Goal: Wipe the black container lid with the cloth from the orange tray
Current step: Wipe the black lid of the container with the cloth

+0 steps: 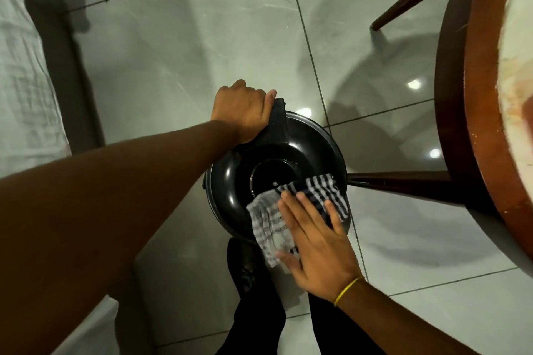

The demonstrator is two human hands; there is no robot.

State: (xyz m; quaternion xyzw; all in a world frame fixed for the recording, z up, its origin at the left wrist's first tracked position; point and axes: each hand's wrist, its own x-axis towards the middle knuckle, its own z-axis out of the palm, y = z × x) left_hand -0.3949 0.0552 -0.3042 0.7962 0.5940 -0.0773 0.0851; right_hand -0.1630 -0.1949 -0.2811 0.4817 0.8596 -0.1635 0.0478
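The round glossy black container lid (259, 158) is held above the tiled floor in the middle of the view. My left hand (245, 109) grips its flat handle tab at the lid's upper left edge. A black-and-white checked cloth (274, 219) lies over the lid's lower right part. My right hand (314, 242) lies flat on the cloth with fingers spread, pressing it against the lid. The orange tray is not in view.
A round wooden table (478, 124) with dark legs (403, 181) stands close on the right. A bed with white sheets (23, 81) runs along the left. My dark-trousered legs (259, 311) are below the lid, over grey floor tiles.
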